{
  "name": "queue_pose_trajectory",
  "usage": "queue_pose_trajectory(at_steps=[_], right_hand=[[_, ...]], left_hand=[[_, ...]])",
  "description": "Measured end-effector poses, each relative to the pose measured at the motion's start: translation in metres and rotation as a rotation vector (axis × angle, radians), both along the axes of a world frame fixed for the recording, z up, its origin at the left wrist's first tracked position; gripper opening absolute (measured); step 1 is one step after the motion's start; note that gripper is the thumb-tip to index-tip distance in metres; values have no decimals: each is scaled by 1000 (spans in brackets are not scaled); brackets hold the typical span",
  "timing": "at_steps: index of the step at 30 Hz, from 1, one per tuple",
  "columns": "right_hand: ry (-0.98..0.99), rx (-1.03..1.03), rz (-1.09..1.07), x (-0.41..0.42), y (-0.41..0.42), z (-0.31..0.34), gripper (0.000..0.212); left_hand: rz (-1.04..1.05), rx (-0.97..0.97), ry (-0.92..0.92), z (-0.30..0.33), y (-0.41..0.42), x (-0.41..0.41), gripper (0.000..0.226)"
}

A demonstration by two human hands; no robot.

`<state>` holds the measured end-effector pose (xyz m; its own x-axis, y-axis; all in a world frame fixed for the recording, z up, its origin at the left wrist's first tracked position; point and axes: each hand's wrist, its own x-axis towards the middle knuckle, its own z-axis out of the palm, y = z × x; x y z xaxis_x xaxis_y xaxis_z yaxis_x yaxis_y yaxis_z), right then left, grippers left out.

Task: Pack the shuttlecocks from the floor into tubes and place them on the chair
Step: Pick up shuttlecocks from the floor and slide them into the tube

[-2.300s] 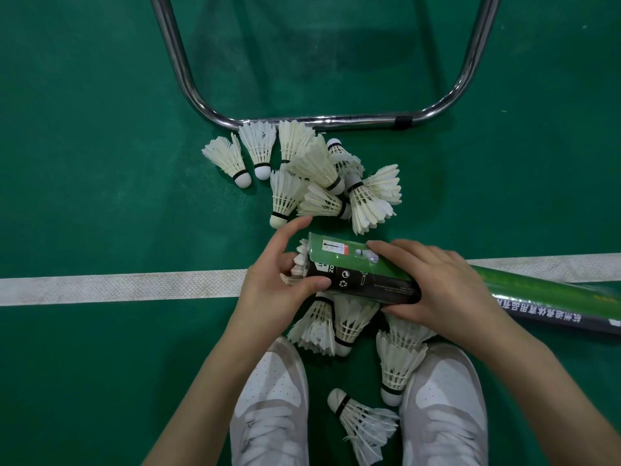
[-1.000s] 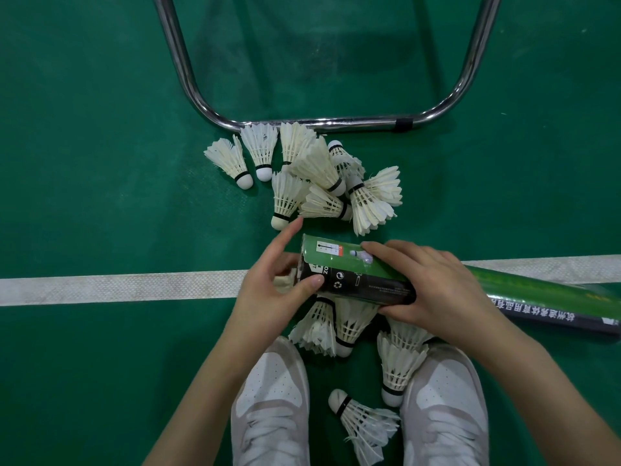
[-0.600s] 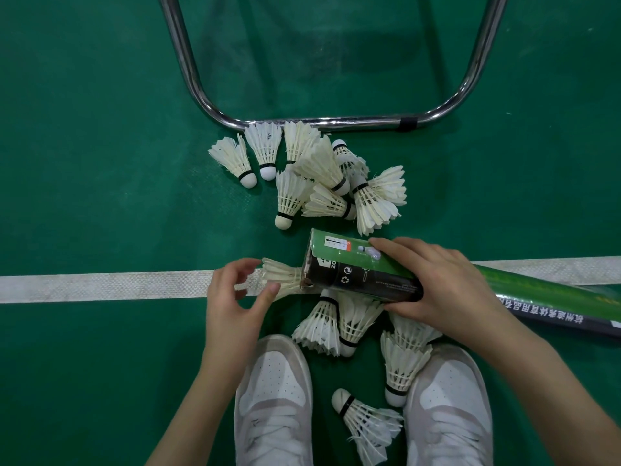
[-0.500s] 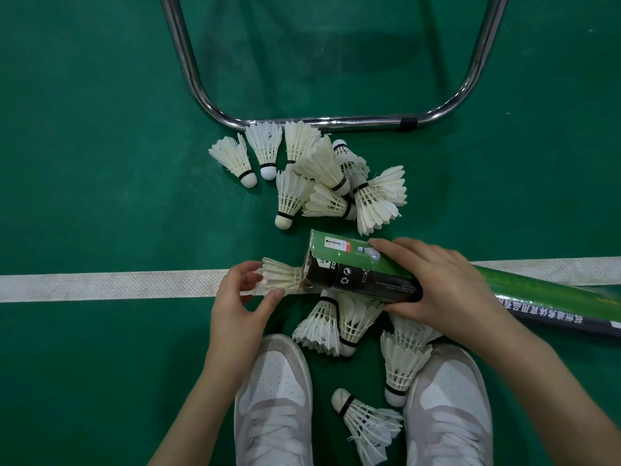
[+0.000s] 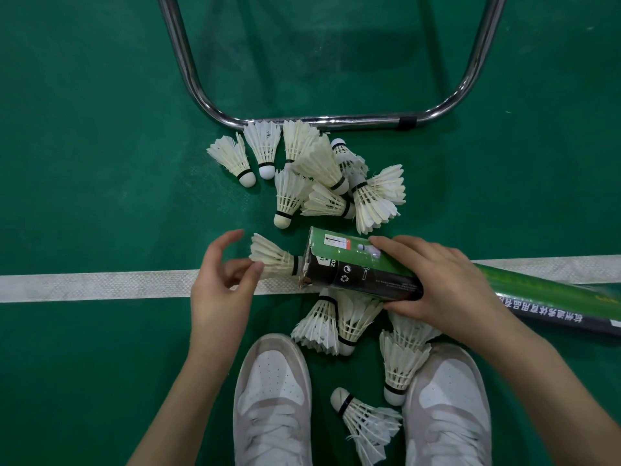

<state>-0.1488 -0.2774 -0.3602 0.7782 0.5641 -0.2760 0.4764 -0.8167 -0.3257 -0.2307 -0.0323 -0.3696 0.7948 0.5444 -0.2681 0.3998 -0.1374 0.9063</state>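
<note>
Left hand (image 5: 218, 284) loosely spread beside the tube mouth, thumb and fingers (image 5: 232, 235) relaxed, thumb tip just at the feather skirt of the half-inserted shuttlecock (image 5: 274, 258); no firm pinch visible, so logged as open, touching at most. Right hand (image 5: 437, 284) wrapped round the green-and-black tube (image 5: 353, 267) near its mouth, gripping it, tube lying low across the white line (image 5: 100, 284) with its far end running off to the right. Shuttlecock cork-first in the mouth, black band at the rim, feathers fully outside. Mouth rim looks frayed at the lower edge. Loose shuttlecocks in a far pile (image 5: 319, 173) by the chrome chair frame (image 5: 336, 121) and a near group (image 5: 353, 324) between the shoes (image 5: 272, 391), partly under the tube. Likely risks, judged only: feathers crumpled or bent if pushed on the skirt edge rather than evenly; skirt snagging on the torn rim; shuttlecock sliding back out if the tube tips mouth-down with no hand behind it; near group crushed under tube or a shifting shoe; stray piece by the right shoe easily missed. Chair seat not in view; nothing placed there as far as can be told
</note>
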Motion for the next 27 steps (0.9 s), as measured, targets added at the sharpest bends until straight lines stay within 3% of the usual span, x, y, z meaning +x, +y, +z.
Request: queue_pose_trajectory(at_steps=[7,14,27], right_hand=[[1,6,2,1,0,1,87],[5,6,6,-1,1,0,88],[10,11,14,-3,2,-4,88]], left_hand=[[-30,108,-62,8,9,3,38],[-28,-27,-116,16,4,7,38],[-260,-197,-38,13,-31,1,36]])
